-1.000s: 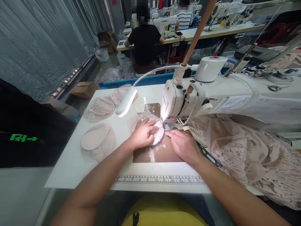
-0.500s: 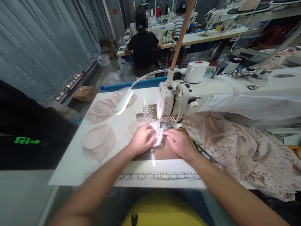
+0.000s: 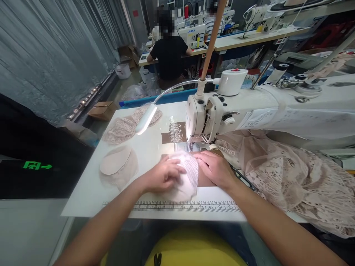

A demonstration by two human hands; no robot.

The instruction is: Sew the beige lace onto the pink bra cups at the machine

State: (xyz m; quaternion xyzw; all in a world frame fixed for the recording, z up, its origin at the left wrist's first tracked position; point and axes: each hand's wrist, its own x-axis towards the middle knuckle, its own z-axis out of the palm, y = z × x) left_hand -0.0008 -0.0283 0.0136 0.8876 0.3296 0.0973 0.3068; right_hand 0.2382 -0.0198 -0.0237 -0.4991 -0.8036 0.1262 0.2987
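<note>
A pale pink lace cup piece (image 3: 186,177) lies in front of the sewing machine (image 3: 199,118), on the near side of its needle area. My left hand (image 3: 163,175) rests over the left side of this piece, its bent fingers apart and a little blurred. With fingertips pressed together, my right hand (image 3: 215,166) pinches the piece's upper right edge. Brown sheeting (image 3: 206,179) shows beneath the right hand. Whether the piece's far edge touches the needle plate I cannot tell.
Two lace cup pieces (image 3: 120,131) and a round beige piece on mesh (image 3: 115,162) lie at the table's left. A lamp (image 3: 146,118) hangs above. Lace fabric (image 3: 299,177) is heaped at right. A printed ruler (image 3: 177,207) runs along the front edge. A person (image 3: 169,55) sits beyond.
The lace cup piece has come out from under the needle area towards me and lies spread flatter. My left hand has shifted left and slightly nearer; my right hand has barely moved.
</note>
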